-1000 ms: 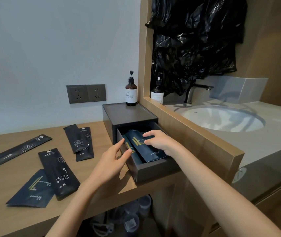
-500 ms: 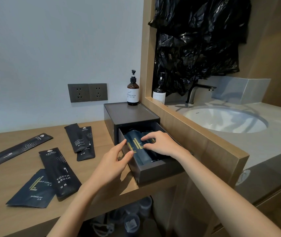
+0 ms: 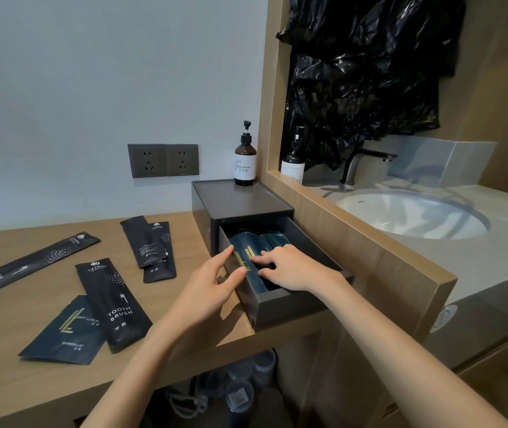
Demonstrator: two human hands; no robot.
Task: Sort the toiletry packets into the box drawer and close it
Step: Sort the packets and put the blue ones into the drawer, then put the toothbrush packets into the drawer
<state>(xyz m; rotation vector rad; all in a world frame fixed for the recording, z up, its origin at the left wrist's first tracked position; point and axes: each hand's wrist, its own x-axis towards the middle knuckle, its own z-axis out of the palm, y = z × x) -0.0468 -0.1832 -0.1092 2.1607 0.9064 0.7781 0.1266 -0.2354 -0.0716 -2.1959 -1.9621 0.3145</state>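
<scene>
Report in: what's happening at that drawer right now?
Left hand touches blue packet at drawer wall. Right hand presses it down. Drawer open. Toothbrush packet, shower cap packet on counter, unsorted.

Five packets [image 3: 113, 304] on the counter [image 3: 5, 381], two wall sockets [image 3: 163, 160], one open drawer [image 3: 289, 307], one sink [image 3: 410, 211]

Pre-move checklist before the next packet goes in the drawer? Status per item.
1. The drawer is open: ok.
2. The packets in the drawer lie flat: cannot tell; the hands cover them.
3. Hands free for a pickup: not ok; the left hand is at the drawer's left wall and the right hand has its fingertips on the packets.
4. Counter sorted: not ok; the shower cap packet, toothbrush packet, long packet and two small packets lie on it.
5. The soap bottle stands upright on the box, clear of the drawer: ok.
</scene>
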